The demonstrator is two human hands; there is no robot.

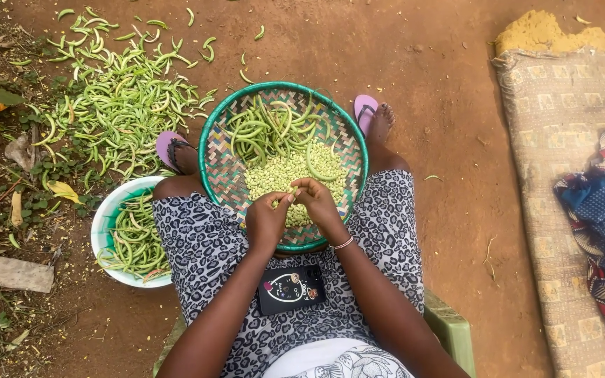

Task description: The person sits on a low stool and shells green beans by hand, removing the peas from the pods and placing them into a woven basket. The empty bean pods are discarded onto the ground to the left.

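Black phone (290, 288) on lap; beyond it, left hand (266, 222) and right hand (318, 201) pinch one green pod (293, 193) over the round green-rimmed woven basket (283, 89); shelled beans (283, 175) heaped, pods (264, 126) remaining.

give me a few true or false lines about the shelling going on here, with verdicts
1. Both hands, left hand and right hand, pinch one green pod over the woven tray. True.
2. The tray holds only whole pods. False: a heap of shelled beans lies there too.
3. The white bowl by the person's left leg is empty. False: it holds green pods.
4. A dark phone lies on the lap. True.
5. The loose pod pile lies on the patterned mat. False: it lies on bare ground.
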